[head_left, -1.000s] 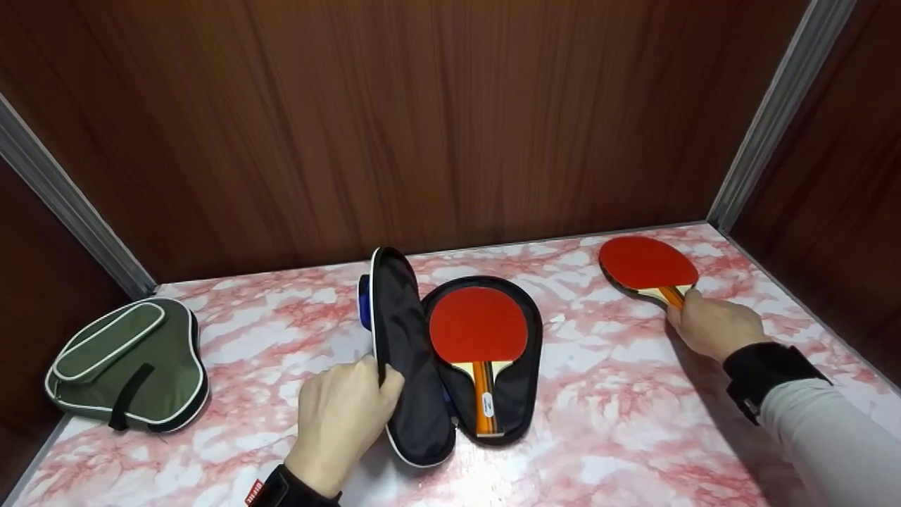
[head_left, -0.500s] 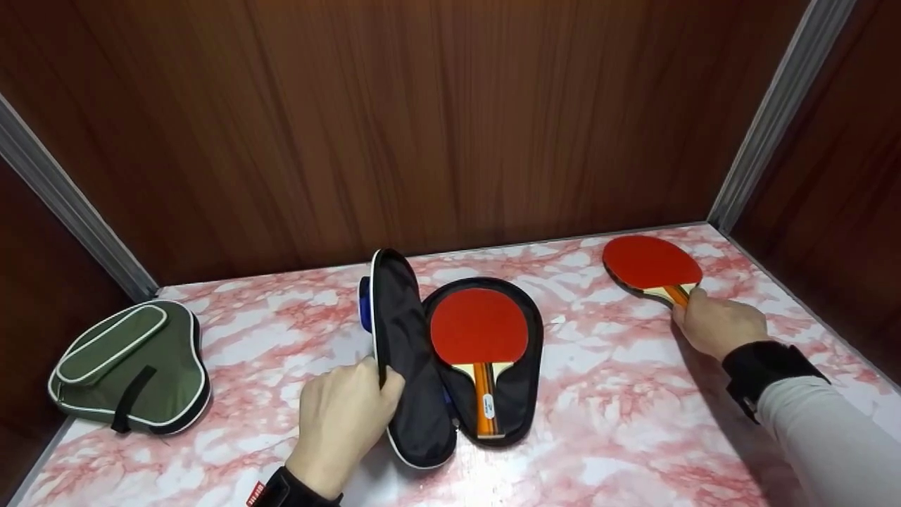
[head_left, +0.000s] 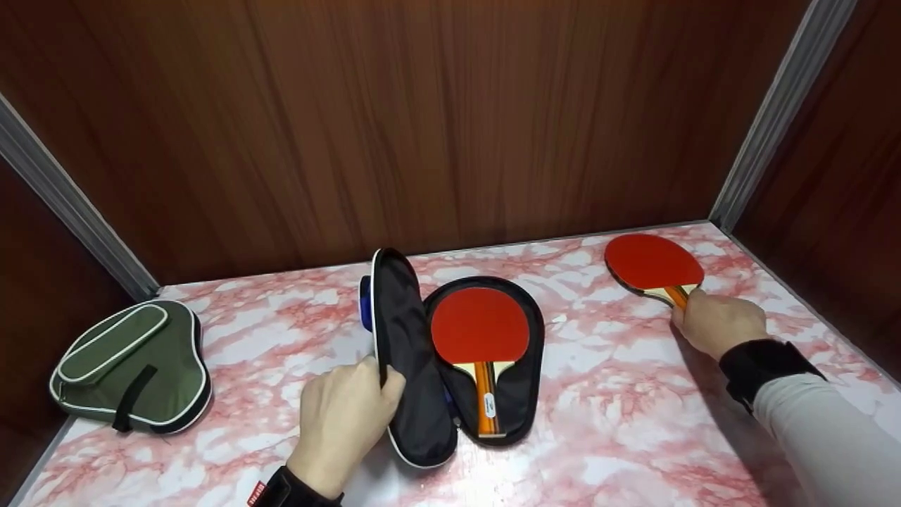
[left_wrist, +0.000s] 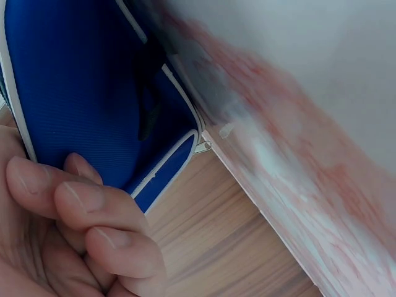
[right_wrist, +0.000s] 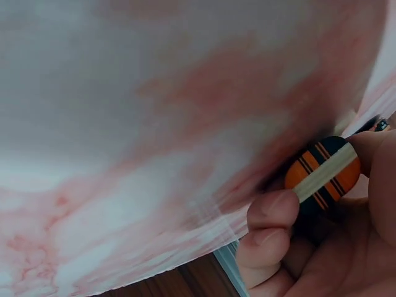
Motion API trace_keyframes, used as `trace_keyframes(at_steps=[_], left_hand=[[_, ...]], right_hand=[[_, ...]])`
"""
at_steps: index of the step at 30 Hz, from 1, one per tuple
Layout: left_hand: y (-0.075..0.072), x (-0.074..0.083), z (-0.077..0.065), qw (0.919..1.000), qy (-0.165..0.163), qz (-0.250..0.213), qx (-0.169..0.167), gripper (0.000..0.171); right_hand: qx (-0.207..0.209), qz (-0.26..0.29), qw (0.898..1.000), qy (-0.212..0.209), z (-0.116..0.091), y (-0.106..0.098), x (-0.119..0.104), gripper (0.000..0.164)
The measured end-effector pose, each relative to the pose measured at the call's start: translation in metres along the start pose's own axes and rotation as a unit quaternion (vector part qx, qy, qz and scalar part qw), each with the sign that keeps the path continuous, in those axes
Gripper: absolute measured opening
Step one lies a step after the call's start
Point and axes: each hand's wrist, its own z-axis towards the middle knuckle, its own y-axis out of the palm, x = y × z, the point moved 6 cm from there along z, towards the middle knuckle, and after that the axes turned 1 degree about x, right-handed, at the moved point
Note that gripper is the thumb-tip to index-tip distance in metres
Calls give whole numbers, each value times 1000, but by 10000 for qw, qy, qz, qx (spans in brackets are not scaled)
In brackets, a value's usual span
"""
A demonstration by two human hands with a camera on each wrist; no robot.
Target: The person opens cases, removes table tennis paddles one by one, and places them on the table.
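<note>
My left hand [head_left: 348, 415] pinches the edge of the raised lid of a paddle case [head_left: 415, 380], holding it upright. The lid's black lining faces right, and its blue outside [left_wrist: 80, 93] shows in the left wrist view. In the case's black lower half lies a table tennis paddle [head_left: 480, 325], red face up, its striped handle toward me. Off to the right, my right hand [head_left: 721, 324] grips the handle of a second red paddle [head_left: 653, 260]. That handle's striped butt end [right_wrist: 323, 176] shows between thumb and fingers in the right wrist view.
A green paddle case [head_left: 151, 384] with white piping and a black strap lies at the left of the pink-marbled table [head_left: 598, 436]. Brown wood-grain panels [head_left: 450, 127] enclose the back and both sides. A zipper pull [left_wrist: 203, 147] hangs at the blue case's corner.
The paddle in my right hand has shifted very slightly to the right. My left hand and the raised lid stay as they were.
</note>
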Motion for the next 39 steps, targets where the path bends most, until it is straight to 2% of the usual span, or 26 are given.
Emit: trace_keyframes(at_steps=[6,12,16,19,22,25,27,29,34,39], left_hand=[[1,0,0,10000,-8,10,-32,47],[2,0,-1,10000,-25,8,-89,45],[3,0,-2,9999,-37,-17,-103,45],[3,0,-1,9999,-32,-30,-102,45],[2,1,-1,10000,1,-55,-50,45],[1,2,-1,10000,40,-58,-3,44],[1,1,-1,10000,48,-45,-12,44],[1,0,0,10000,32,-31,-57,45],[2,0,-1,9999,-17,-26,-167,46],[2,1,-1,9998,-16,-63,-168,47]], right_hand=[[-2,-70,10000,23,-1,1,-1,41],[-412,-178,9987,235,-1,3,0,44],[-605,-172,9973,369,-3,3,2,52],[-449,-82,9977,502,-8,0,0,60],[189,-36,9985,519,-13,-7,-9,68],[1119,-48,9935,208,-18,-16,-28,73],[1507,-22,9886,-72,-22,-19,-45,78],[1596,60,9866,-346,-25,-21,-63,82],[1299,319,9871,-878,-35,-22,-115,88],[1319,498,9807,-1351,-54,-17,-164,91]])
